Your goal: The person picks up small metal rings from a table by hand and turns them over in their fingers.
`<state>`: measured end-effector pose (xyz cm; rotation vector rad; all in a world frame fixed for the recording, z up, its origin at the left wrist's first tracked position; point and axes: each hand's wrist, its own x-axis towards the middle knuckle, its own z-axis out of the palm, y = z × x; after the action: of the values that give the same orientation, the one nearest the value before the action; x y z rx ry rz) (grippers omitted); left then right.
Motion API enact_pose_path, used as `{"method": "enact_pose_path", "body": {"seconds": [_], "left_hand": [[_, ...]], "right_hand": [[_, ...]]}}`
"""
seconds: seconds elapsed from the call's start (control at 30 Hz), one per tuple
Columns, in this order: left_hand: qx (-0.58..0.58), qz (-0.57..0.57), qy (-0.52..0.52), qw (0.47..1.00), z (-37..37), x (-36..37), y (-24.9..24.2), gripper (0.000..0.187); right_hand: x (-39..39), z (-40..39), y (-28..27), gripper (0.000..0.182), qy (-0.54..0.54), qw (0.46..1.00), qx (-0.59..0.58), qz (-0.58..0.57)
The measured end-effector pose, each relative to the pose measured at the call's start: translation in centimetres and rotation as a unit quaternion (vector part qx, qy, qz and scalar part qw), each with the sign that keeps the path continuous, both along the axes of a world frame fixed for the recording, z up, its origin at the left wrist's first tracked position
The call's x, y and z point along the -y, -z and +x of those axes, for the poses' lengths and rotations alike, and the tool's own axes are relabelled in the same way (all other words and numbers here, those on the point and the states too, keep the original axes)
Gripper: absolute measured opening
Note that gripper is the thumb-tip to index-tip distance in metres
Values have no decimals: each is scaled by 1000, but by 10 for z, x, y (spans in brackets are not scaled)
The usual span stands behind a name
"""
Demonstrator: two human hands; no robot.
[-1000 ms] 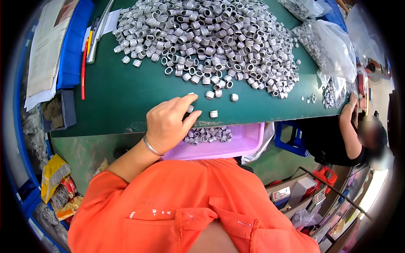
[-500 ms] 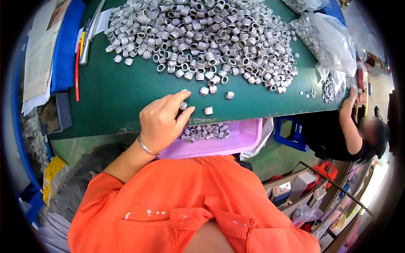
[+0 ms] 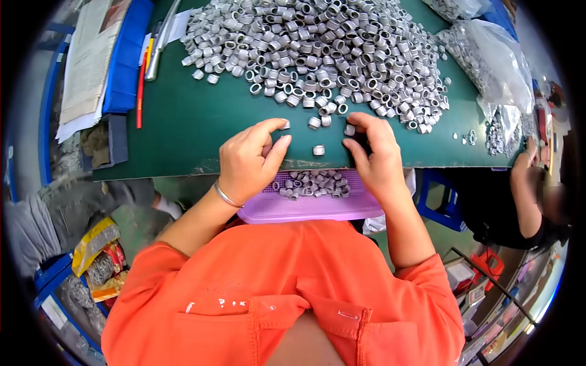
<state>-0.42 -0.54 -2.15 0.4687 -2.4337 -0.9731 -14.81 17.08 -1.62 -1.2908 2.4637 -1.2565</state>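
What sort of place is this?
Likely a small-parts workshop: a heap of metallic rings on a green worktable, more in a purple basket, and another person at the table.

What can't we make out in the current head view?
Head view, all of these:
Pile of metal rings: far end cut off by the top edge.
Purple basket: far part hidden under the table.
Ring at the right hand: too small to tell whether gripped.
Papers: print too small to read.
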Motion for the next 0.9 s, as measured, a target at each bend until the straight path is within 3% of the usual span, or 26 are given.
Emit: {"method": "enact_pose_path", "body": {"seconds": [0.07,0.1,0.17,0.2,0.23,0.33,0.5,0.57,0.63,0.7,0.73,0.8,0.83,0.9], "left_hand": [[4,21,-16,1000,1,0,1,20],[7,18,-17,1000,0,0,1,20],[-5,4,-22,1000,-2,-2,2,20],[-7,1,-19,1000,-3,-3,2,20],[-5,4,-13,1000,-3,-3,1,20],[4,-6,-6,1000,-3,-2,0,19],[-1,11,-13,1000,-2,-2,3,18],[-19,30,-16,999,-1,-2,4,18],[-29,31,-24,999,-1,-2,2,18],[-46,60,-32,997,0,-3,1,18],[-45,58,-34,997,0,-2,2,18],[-45,54,-29,997,1,-2,4,19],[-45,52,-30,997,2,-2,5,19],[-34,46,-23,998,2,-1,6,20]], "right_hand": [[7,2,11,29,5,999,29,-17],[7,4,9,32,29,990,137,-30],[5,6,11,37,18,898,389,-203],[0,4,10,41,-4,853,467,-232],[-2,5,10,41,2,853,467,-232],[-8,10,16,41,-57,761,557,-327],[-12,15,15,38,-82,710,594,-369],[-17,18,19,36,-119,752,550,-343],[-18,20,16,31,-154,827,467,-271],[-12,17,14,27,-166,942,243,-160],[-5,22,8,26,-126,971,170,-113],[14,33,5,30,-58,997,22,-45],[17,33,8,31,-76,996,-37,-22],[16,33,11,28,-89,995,-2,-36]]}}
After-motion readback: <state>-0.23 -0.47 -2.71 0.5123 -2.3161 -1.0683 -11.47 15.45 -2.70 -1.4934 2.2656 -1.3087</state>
